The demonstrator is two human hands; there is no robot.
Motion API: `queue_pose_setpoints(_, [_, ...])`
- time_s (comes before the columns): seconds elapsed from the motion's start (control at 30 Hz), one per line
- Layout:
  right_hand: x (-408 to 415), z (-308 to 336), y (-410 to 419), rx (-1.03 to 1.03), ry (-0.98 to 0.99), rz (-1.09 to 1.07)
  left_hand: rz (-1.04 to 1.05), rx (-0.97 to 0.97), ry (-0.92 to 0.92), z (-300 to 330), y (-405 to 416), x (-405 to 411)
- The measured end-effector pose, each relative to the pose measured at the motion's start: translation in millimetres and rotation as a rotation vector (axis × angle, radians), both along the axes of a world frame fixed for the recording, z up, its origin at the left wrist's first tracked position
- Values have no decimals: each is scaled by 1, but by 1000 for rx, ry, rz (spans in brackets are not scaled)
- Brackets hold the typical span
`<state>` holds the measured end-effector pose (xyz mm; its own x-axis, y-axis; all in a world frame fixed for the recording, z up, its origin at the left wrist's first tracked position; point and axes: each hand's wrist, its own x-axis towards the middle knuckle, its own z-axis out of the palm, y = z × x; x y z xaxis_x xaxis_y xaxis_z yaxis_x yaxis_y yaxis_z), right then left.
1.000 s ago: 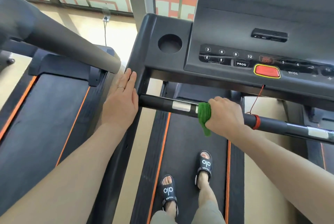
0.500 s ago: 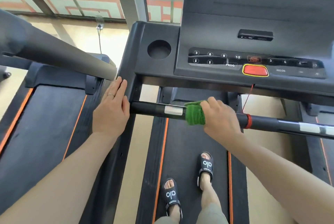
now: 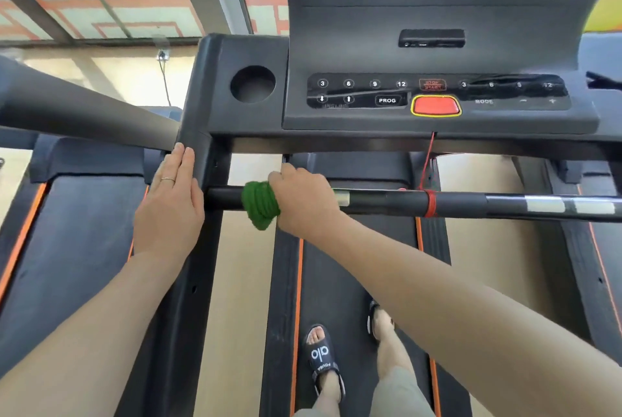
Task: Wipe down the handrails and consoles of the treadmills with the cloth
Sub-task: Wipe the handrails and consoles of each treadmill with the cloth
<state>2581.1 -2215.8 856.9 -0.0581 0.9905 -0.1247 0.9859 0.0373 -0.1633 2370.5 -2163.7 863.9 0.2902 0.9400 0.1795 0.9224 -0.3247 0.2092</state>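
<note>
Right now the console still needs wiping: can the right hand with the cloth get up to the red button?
Probably yes. The right hand grips the green cloth on the handrail, just below the red button, and nothing lies between them.

Green cloth (image 3: 261,204) on a black handrail (image 3: 454,203) with silver patches. Dark grey console (image 3: 437,56); at its six o'clock, a red button (image 3: 436,106) rimmed yellow. Black belt (image 3: 356,282) edged orange. Black slides (image 3: 323,361) with white lettering.
</note>
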Motion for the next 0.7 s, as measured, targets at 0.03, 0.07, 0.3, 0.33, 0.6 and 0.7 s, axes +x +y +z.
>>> queue_pose_setpoints(0.03, [17, -1, -11, 29, -40, -11, -18, 18, 44, 0, 2, -2])
queue_pose_setpoints(0.07, [43, -3, -28, 55, -90, -33, -39, 21, 112, 0, 0, 1])
queue_pose_setpoints(0.3, [124, 4, -73, -42, -218, -177, -273, -40, 149, 23, -24, 97])
queue_pose_setpoints(0.33, [118, 9, -66, -124, -172, -186, -346, -77, 108, 22, -30, 113])
queue_pose_setpoints(0.6, [132, 41, 9, -1147, 357, -187, -472, -318, 276, -8, -54, 154])
queue_pose_setpoints(0.7, [133, 37, 7, -1065, 340, -133, -442, -323, 319, -8, -51, 160])
